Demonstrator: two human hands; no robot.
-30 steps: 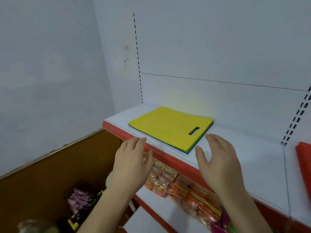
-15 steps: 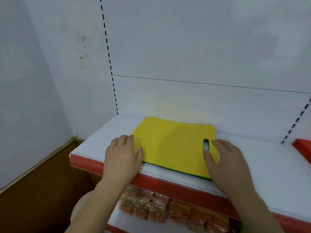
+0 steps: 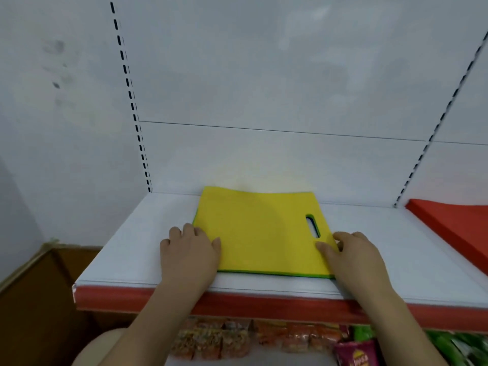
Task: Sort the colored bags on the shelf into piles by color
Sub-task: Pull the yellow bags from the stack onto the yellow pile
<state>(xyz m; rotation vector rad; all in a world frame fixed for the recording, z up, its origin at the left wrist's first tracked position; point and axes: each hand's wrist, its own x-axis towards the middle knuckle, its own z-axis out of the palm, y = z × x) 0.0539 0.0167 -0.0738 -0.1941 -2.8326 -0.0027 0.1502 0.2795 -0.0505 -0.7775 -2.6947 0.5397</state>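
A flat stack of bags lies on the white shelf [image 3: 132, 247], topped by a yellow bag [image 3: 258, 233] with an oval handle hole at its right side. Green edges of bags underneath show along its front and left sides. My left hand [image 3: 188, 250] rests on the stack's left front corner with the fingers curled over the edge. At the right front corner, below the handle hole, my right hand [image 3: 351, 253] has its thumb on top of the yellow bag and its fingers at the side edge. A red bag pile [image 3: 454, 225] lies on the shelf at far right.
The shelf has a red front lip [image 3: 264, 305] and a white back panel with slotted uprights. Snack packets [image 3: 237, 339] fill the shelf below. A brown wooden surface [image 3: 39, 299] sits low at the left, beside the white wall.
Both hands came up from below the shelf lip and settled on the stack's two front corners. The view has moved closer, and the stack now lies square to me.
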